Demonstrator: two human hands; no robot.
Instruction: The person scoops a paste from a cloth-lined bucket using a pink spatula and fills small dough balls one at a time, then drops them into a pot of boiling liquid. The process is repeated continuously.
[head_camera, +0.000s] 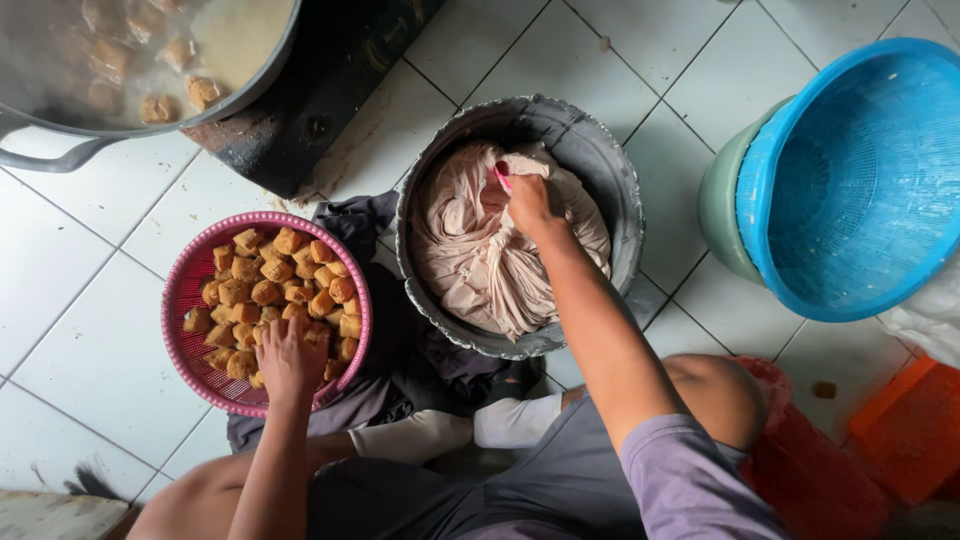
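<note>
On a white tiled floor (90, 300), seen from above, the person's left hand (290, 358) rests palm down, fingers spread, on golden-brown fried cubes (275, 295) heaped in a round pink basket (185, 290) at the near left; whether it grips any cube cannot be told. At centre, the right hand (527, 203) is closed around the gathered top of a pale beige cloth bundle (480, 265), which fills a battered grey metal basin (610, 170). A small pink object (501, 177) shows at the fingertips. Dark cloth (400, 370) lies beneath and between basket and basin. At the far left, a large metal pot (150, 60) holds cloudy liquid with floating brown pieces. At the far right, a blue perforated basket (860, 180) sits tilted in a green bucket (722, 205); an orange block (910, 430) lies near right.
</note>
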